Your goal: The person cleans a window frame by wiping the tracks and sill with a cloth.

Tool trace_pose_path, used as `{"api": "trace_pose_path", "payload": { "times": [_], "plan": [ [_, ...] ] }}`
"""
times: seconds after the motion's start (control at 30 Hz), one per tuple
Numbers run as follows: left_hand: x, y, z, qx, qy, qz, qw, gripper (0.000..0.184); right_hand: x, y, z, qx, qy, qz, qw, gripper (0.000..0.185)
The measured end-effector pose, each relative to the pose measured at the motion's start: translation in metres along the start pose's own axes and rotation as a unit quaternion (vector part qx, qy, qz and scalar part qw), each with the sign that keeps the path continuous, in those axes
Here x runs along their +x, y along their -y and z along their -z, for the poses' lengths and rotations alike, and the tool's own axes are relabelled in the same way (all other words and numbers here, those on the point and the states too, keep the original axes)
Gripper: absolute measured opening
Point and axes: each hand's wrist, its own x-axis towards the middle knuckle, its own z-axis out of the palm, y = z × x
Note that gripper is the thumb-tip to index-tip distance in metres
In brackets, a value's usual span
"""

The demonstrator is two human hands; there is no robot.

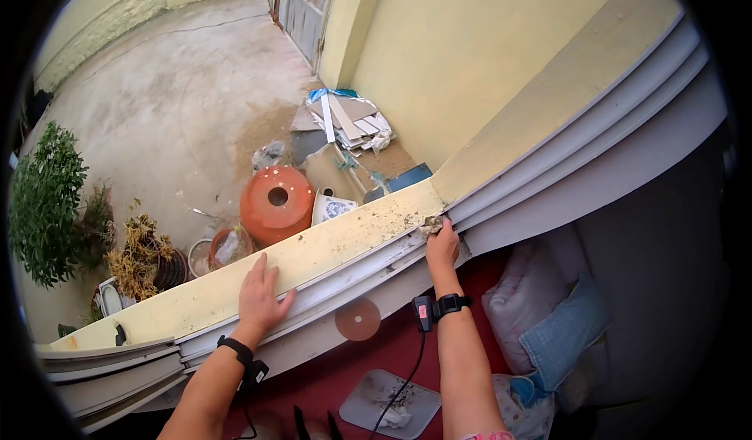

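My left hand (264, 295) lies with its fingers spread on the pale yellow window sill (205, 302), beside the white sliding-window track (325, 289). At the right end of the track, my right hand (443, 246) is closed around a crumpled, dirt-stained tissue (431, 225) pressed at the corner by the frame. Dark dirt crumbs are scattered over the sill and track near that corner. A pale plastic tray (352, 406) below holds dirt and a white crumpled tissue (395, 416).
Beyond the sill stand an orange-red round pot (276, 205), smaller pots, a dried plant (139, 260) and a green bush (48, 205). Boards (345, 119) lie by the yellow wall. Inside, a pillow (525, 299) and a blue denim cushion (565, 330) rest at right.
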Motion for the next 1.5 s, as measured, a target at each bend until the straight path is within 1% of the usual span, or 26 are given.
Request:
{"api": "trace_pose_path", "payload": {
  "times": [0.03,0.1,0.17,0.2,0.23,0.3,0.33,0.4,0.47,0.53,0.57,0.63,0.73,0.87,0.93,0.97,1.03,1.17,1.2,1.23,1.3,1.33,1.37,1.43,1.47,1.5],
  "plan": [
    [0.000,0.000,0.000,0.001,0.000,0.000,1.000,0.049,-0.004,0.000,0.002,-0.072,0.005,-0.008,0.997,0.027],
    [0.001,0.001,-0.002,0.001,-0.007,-0.005,1.000,0.051,-0.010,-0.003,-0.008,-0.075,-0.006,-0.005,0.997,0.024],
    [0.000,0.001,-0.001,-0.003,-0.001,-0.001,1.000,0.050,-0.014,-0.011,-0.026,-0.088,-0.009,0.052,0.995,0.021],
    [0.000,0.000,-0.001,-0.007,0.005,0.004,1.000,0.049,-0.014,-0.004,-0.026,-0.100,0.003,0.056,0.993,0.020],
    [0.000,0.000,-0.001,-0.007,0.005,0.004,1.000,0.049,-0.015,0.004,-0.026,-0.101,0.002,0.056,0.993,0.020],
    [0.001,-0.001,-0.001,-0.001,-0.006,-0.005,1.000,0.051,-0.016,0.019,-0.023,-0.101,0.113,0.021,0.988,0.020],
    [0.002,-0.001,0.001,-0.003,-0.006,-0.006,1.000,0.051,-0.019,0.029,-0.018,-0.089,0.130,0.014,0.987,0.020],
    [0.001,-0.004,0.003,-0.009,0.021,0.021,1.000,0.050,-0.033,0.041,-0.019,-0.085,0.129,0.003,0.988,0.021],
    [0.001,-0.004,0.002,-0.009,0.018,0.018,1.000,0.050,-0.048,0.051,-0.026,-0.079,0.125,-0.006,0.989,0.022],
    [0.001,-0.003,0.001,-0.007,0.015,0.016,1.000,0.050,-0.063,0.058,-0.034,-0.127,0.152,0.050,0.979,0.026],
    [0.000,-0.002,0.001,-0.007,0.009,0.010,1.000,0.050,-0.071,0.061,-0.037,-0.128,0.149,0.049,0.979,0.026],
    [0.001,-0.002,0.001,-0.009,0.003,0.003,1.000,0.051,-0.087,0.069,-0.039,-0.172,0.140,0.126,0.967,0.030],
    [0.000,-0.003,0.002,-0.005,0.006,0.005,1.000,0.051,-0.113,0.085,-0.039,-0.174,0.140,0.153,0.963,0.023],
    [0.000,-0.002,0.002,-0.003,0.011,0.010,1.000,0.052,-0.142,0.100,-0.054,-0.144,0.159,0.152,0.965,0.013],
    [0.000,-0.002,0.002,0.001,0.011,0.009,1.000,0.053,-0.154,0.111,-0.051,-0.073,0.163,0.136,0.974,0.008],
    [0.000,-0.002,0.001,-0.004,0.003,0.010,1.000,0.054,-0.158,0.110,-0.050,-0.073,0.163,0.135,0.975,0.008],
    [0.001,0.000,0.000,-0.008,-0.006,0.011,1.000,0.056,-0.162,0.111,-0.049,-0.047,0.146,0.193,0.969,0.007],
    [0.000,-0.001,0.000,-0.013,-0.016,0.008,1.000,0.057,-0.141,0.099,-0.038,0.010,0.155,0.196,0.968,0.008],
    [0.000,0.000,0.000,-0.013,-0.021,0.003,1.000,0.057,-0.131,0.097,-0.033,0.081,0.237,0.111,0.962,0.011],
    [0.000,0.000,0.001,-0.010,-0.020,0.007,1.000,0.057,-0.122,0.096,-0.028,0.151,0.316,0.024,0.936,0.014],
    [0.000,-0.001,0.001,-0.015,-0.022,0.002,1.000,0.056,-0.106,0.090,-0.025,0.148,0.344,0.024,0.927,0.018],
    [0.000,-0.001,0.001,-0.011,-0.019,0.004,1.000,0.056,-0.102,0.086,-0.029,0.267,0.359,-0.020,0.894,0.019],
    [0.001,0.000,0.001,-0.014,-0.021,0.000,1.000,0.056,-0.095,0.083,-0.033,0.381,0.367,-0.063,0.847,0.020],
    [0.000,0.000,0.000,-0.014,-0.020,0.000,1.000,0.056,-0.075,0.095,-0.020,0.434,0.355,-0.088,0.823,0.023],
    [0.000,0.000,0.000,-0.012,-0.019,-0.002,1.000,0.055,-0.066,0.100,-0.022,0.520,0.321,-0.105,0.785,0.024],
    [0.001,0.000,-0.001,-0.011,-0.019,-0.003,1.000,0.055,-0.056,0.106,-0.019,0.546,0.300,-0.096,0.776,0.021]
  ]
}}
